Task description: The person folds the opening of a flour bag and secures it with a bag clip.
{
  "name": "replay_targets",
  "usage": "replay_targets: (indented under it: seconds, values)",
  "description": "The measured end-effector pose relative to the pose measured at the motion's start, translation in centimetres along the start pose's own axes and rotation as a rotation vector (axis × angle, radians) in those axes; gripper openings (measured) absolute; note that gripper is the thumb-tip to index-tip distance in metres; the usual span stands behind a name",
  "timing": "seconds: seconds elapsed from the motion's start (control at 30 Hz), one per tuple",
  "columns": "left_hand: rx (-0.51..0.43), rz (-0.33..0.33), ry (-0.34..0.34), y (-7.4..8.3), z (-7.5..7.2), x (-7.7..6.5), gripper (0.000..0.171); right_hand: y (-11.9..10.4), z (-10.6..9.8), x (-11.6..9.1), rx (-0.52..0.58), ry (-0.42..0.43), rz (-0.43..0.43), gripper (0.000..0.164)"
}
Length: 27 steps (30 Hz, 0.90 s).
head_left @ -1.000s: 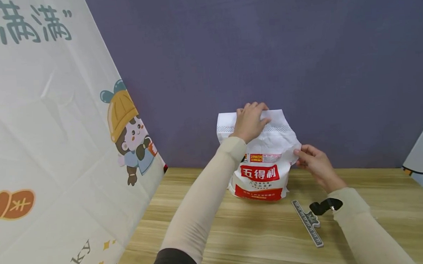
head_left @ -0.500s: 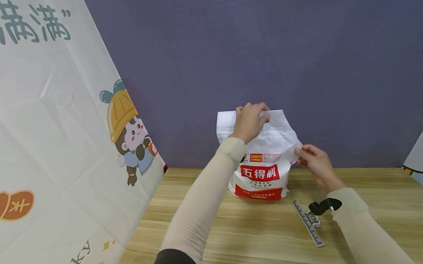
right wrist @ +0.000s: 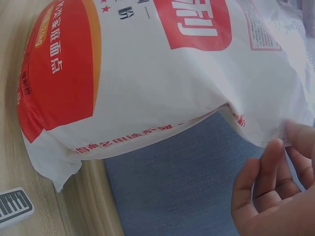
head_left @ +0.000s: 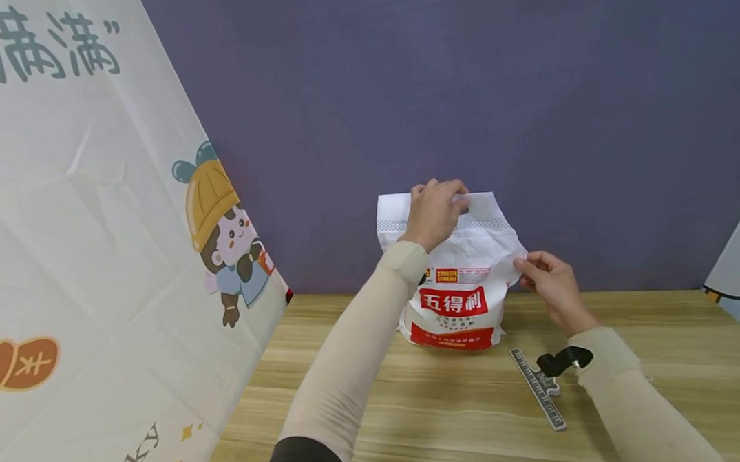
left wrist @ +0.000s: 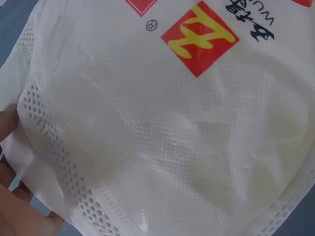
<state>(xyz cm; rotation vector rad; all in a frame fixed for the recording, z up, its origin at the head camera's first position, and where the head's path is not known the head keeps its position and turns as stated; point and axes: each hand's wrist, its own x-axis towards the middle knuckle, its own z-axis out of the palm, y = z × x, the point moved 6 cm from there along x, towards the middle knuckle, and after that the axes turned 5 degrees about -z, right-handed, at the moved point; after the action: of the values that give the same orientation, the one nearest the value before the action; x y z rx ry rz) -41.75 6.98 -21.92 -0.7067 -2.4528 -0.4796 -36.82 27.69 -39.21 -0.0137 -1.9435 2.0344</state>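
A white flour bag [head_left: 455, 324] with red printed panels stands upright on the wooden table, against the dark backdrop. My left hand [head_left: 434, 214] grips its top edge, thumb on the near face and fingers over the back. In the left wrist view the bag's white woven face [left wrist: 147, 137] fills most of the picture, with part of the left hand [left wrist: 19, 206] at the left edge. With thumb and forefinger, my right hand [head_left: 552, 281] pinches the bag's right side edge. The right wrist view shows that pinch by the right hand [right wrist: 280, 182] at a pulled-out corner of the bag [right wrist: 147, 98].
A grey and white bag clip [head_left: 540, 389] with a long ridged bar lies on the wooden table [head_left: 440, 407], in front of the bag and left of the right wrist. A white printed banner [head_left: 97, 236] hangs at left. The dark backdrop [head_left: 316, 123] rises behind the bag.
Both hands keep their hold on the bag with almost no movement. The head view has shifted very slightly.
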Motion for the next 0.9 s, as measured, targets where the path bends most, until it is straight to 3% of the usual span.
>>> replay_targets:
  seconds: [0.27,0.43,0.77,0.9]
  values:
    - [-0.014,0.012,0.022,0.1,-0.1,0.0,0.015,-0.2,-0.1,0.1,-0.156,0.047,-0.011,0.014]
    - [-0.016,0.011,0.031,0.2,-0.1,-0.1,0.014,-0.2,-0.1,-0.1,-0.266,0.072,-0.036,0.023]
    - [-0.001,0.02,0.05,0.4,-0.2,0.0,0.014,-1.0,-0.1,-0.2,-0.542,0.113,-0.219,0.029]
    - [0.003,0.019,0.062,0.3,-0.2,0.0,0.013,-1.4,0.2,-0.3,-0.602,0.122,-0.293,0.029]
